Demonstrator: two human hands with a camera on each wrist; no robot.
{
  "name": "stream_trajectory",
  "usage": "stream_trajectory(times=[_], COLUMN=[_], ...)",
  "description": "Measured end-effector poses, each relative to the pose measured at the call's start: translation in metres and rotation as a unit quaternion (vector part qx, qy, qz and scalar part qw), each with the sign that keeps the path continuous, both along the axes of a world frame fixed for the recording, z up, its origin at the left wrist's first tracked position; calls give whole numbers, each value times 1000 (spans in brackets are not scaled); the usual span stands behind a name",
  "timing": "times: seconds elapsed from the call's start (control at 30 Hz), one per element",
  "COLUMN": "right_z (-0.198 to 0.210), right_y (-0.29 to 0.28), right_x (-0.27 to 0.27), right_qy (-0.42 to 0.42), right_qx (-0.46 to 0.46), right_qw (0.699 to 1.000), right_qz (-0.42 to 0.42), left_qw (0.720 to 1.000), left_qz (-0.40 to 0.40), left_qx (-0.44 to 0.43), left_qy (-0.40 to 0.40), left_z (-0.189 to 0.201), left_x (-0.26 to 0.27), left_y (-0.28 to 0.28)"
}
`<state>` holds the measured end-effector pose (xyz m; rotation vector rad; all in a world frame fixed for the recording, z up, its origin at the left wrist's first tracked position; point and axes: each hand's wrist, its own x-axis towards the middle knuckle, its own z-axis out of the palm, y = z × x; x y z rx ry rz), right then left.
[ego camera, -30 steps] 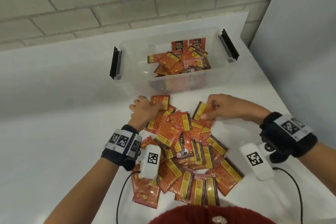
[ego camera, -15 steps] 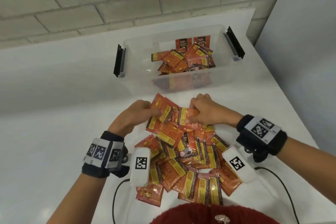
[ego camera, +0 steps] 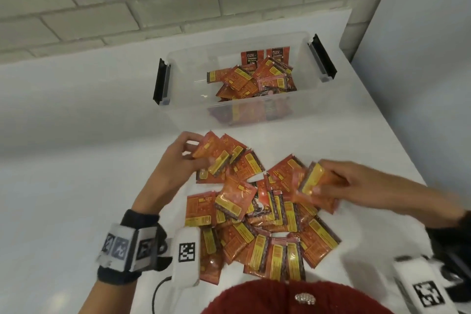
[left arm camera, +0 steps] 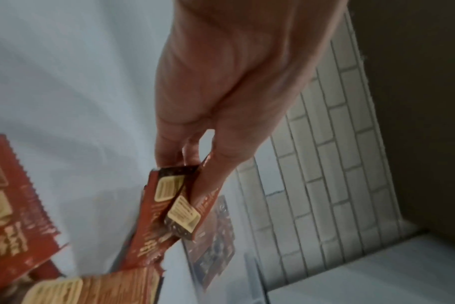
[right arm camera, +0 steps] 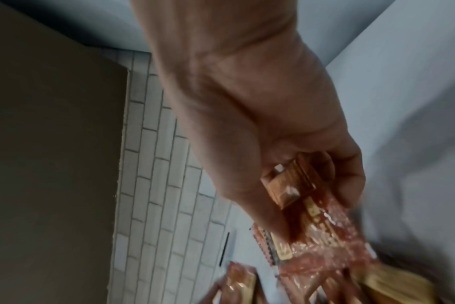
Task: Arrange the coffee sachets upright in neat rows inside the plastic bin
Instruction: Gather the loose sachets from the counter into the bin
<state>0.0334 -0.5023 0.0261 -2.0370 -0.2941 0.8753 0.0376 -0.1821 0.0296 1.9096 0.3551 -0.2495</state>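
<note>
Desk (ego camera: 63, 166): white, set against a pale brick wall (ego camera: 102, 2), with a plain panel (ego camera: 420, 46) rising at its right side.
Plastic bin (ego camera: 188, 107): clear, with a black latch handle at each short end, standing at the far side of the desk, beyond the loose pile.
Sachets in the bin (ego camera: 251, 79): most lay jumbled toward the right half; two stood upright against the far wall, each printed "D2X", one with "BLACK" below it. Smaller print was too blurred to read.
Pile of coffee sachets (ego camera: 257, 214): orange-red packets with yellow label panels, spread overlapping on the desk between the bin and the person; the label text was unreadable.
Left hand (ego camera: 170, 168): fingers curled, pinching a small stack of sachets (ego camera: 216, 153) at the pile's far-left edge. The left wrist view showed at least two packets (left arm camera: 174, 203) clamped between thumb and fingers, with dark bands and cream label panels.
Right hand (ego camera: 356, 186): fingers curled around a few sachets (ego camera: 314, 183) at the pile's right edge. The right wrist view showed packet ends (right arm camera: 291, 185) tucked into the palm, heavily blurred; their count could not be told.
Wrist bands (ego camera: 125, 245): dark straps carrying white blocks with black square codes; the right one was only partly in the head view.
Red knitted cap (ego camera: 293, 298): at the bottom edge, seen only from the head view.
</note>
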Motion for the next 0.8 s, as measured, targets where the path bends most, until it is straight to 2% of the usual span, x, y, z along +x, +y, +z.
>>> stream_trajectory(times=[0.1, 0.23, 0.33, 0.43, 0.57, 0.67, 0.73, 0.8], right_z=[-19, -33, -31, -25, -23, -18, -11, -5], right_y=[4, 21, 28, 30, 21, 5, -7, -15], right_x=[-21, -32, -30, -24, -16, -13, -14, -20], right_qy=[-74, -93, -57, -7, -9, -26, -19, 2], right_qx=[-107, -117, -110, -89, -83, -72, -41, -14], right_qw=[990, 988, 992, 996, 995, 996, 998, 999], right_qz=[51, 26, -6, -32, -60, -54, -53, -34], left_qw=[999, 992, 997, 997, 992, 999, 993, 985], left_qz=[-6, -53, 7, 71, 117, 25, -55, -105], left_qx=[-13, 17, 16, 31, 29, 19, 31, 71], left_qy=[38, 115, 76, 3, -45, 36, 100, 122], left_z=[10, 9, -3, -16, -9, 0, -1, -9], left_x=[-17, -44, -57, -56, -48, -51, -57, -64], left_y=[16, 26, 23, 20, 19, 30, 34, 31])
